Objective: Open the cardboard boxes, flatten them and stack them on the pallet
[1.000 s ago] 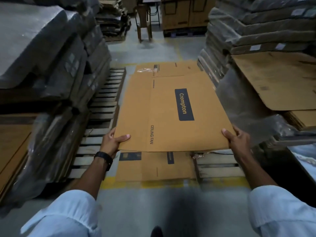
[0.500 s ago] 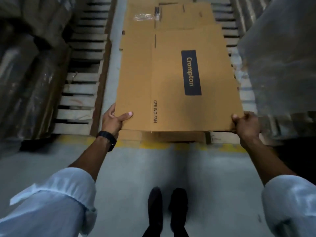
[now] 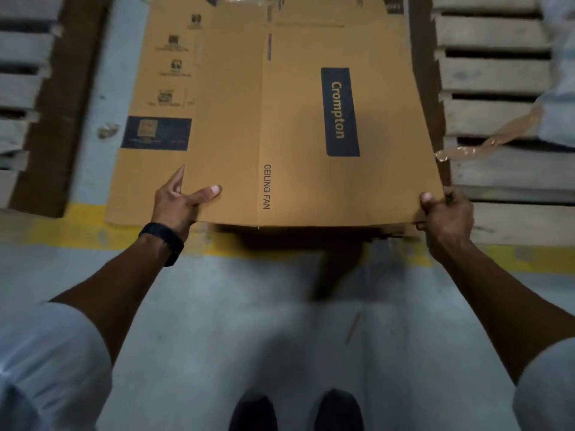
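The left hand [image 3: 182,202] grips the near edge of the flattened cardboard box [image 3: 280,126], left of the "CEILING FAN" print. Its thumb lies flat on top, its forefinger stretches forward along the surface, and the other fingers are curled under the edge, so the hand is clamped on the sheet. A black wristband [image 3: 163,242] sits on that wrist.

The box lies over at least one other flattened sheet [image 3: 155,132] with a dark blue panel, showing at its left side; how many sheets are beneath cannot be told. The near edge of the box is raised off the layer below, with shadow under it.

At the box's near right corner, the right hand [image 3: 445,213] is closed tightly on the cardboard, thumb on top and fingers wrapped under.

A loose strip of brown tape [image 3: 485,141] trails from the box's right edge over the wooden pallet [image 3: 494,73]. Slats of another pallet [image 3: 21,51] show far left of the box. Two dark shoes [image 3: 295,412] stand on the grey floor, behind the yellow line [image 3: 77,225].

Since half a second ago, the box has come lower and nearer to the stack, the left hand has shifted rightward along the edge, and the view has tipped further down.

Counted: two hands, two pallets, one tape strip.
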A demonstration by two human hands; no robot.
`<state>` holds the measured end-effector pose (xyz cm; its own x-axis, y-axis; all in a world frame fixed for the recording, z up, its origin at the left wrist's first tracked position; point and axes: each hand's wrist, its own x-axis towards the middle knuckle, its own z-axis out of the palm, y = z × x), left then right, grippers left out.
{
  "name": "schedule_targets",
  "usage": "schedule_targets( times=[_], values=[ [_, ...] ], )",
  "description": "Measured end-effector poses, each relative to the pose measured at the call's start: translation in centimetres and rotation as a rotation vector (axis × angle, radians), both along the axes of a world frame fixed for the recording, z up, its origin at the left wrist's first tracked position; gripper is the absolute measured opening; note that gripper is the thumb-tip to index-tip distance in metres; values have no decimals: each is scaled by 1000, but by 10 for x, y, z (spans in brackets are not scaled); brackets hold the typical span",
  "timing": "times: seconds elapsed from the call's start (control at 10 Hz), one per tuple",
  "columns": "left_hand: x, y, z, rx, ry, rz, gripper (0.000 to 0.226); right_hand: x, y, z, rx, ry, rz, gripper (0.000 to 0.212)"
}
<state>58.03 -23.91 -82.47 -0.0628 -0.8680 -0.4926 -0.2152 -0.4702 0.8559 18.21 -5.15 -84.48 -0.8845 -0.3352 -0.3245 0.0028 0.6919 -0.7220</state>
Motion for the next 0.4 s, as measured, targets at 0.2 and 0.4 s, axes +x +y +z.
schedule_targets(
  times=[0.2,0.4],
  values=[
    [6,6,-48,126,-135,155,81,-9,15,-53,68,-126,163,41],
    [3,25,15,283,-349,-151,48,18,16,38,55,-292,159,13]
  ],
)
